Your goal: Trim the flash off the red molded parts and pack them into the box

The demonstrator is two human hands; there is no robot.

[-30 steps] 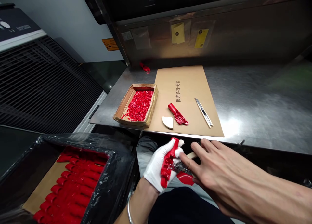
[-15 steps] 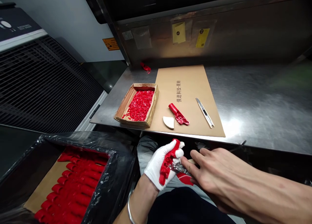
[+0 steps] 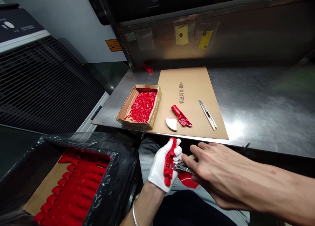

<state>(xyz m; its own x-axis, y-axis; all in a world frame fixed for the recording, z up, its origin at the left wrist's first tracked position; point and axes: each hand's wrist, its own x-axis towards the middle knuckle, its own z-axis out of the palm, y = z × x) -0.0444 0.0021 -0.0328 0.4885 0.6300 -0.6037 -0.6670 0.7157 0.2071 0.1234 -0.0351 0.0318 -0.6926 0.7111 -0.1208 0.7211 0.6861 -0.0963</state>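
My left hand (image 3: 158,168), in a white glove, is closed around a red plastic part (image 3: 168,163) above my lap. My right hand (image 3: 209,173) is bare and grips a pair of cutting pliers (image 3: 180,167). The metal jaws touch the side of the red part, near its middle; most of the handles are hidden in my fingers. A similar red part (image 3: 181,116) lies on the cardboard sheet (image 3: 169,85) on the bench. Beside it are a white quarter-round piece (image 3: 171,124) and a utility knife (image 3: 208,114) with its blade out.
A shallow cardboard box (image 3: 155,116) of small red scraps stands on the metal bench (image 3: 258,111). At lower left, a black-lined bin (image 3: 118,173) holds rows of red parts (image 3: 73,190). A red scrap (image 3: 148,69) lies at the bench's back.
My left hand has shifted slightly right and turned the red part more upright. The pliers' jaws stay at its side. The view has moved a little.
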